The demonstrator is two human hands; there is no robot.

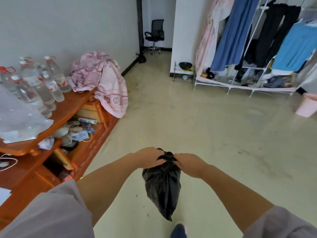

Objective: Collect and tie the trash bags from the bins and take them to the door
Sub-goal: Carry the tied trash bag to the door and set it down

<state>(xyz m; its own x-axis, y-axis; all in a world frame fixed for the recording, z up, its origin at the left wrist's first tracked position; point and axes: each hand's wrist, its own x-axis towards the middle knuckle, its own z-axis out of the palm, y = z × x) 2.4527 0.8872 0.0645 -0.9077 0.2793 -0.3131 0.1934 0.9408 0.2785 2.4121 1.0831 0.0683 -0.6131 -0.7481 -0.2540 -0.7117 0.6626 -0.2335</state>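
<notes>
A black trash bag hangs in the air in front of me, above the pale floor, its lower end tapering to a point. The bag's top is bunched into a knot between my hands. My left hand grips the gathered plastic on the knot's left side. My right hand grips it on the right side. Both hands are closed on the bag's neck, with knuckles facing up. No bin is in view apart from a pink one at the right edge.
A wooden cabinet with water bottles and pink cloth runs along the left wall. A clothes rack stands at the back right. An office chair sits in a far doorway. My foot shows below the bag.
</notes>
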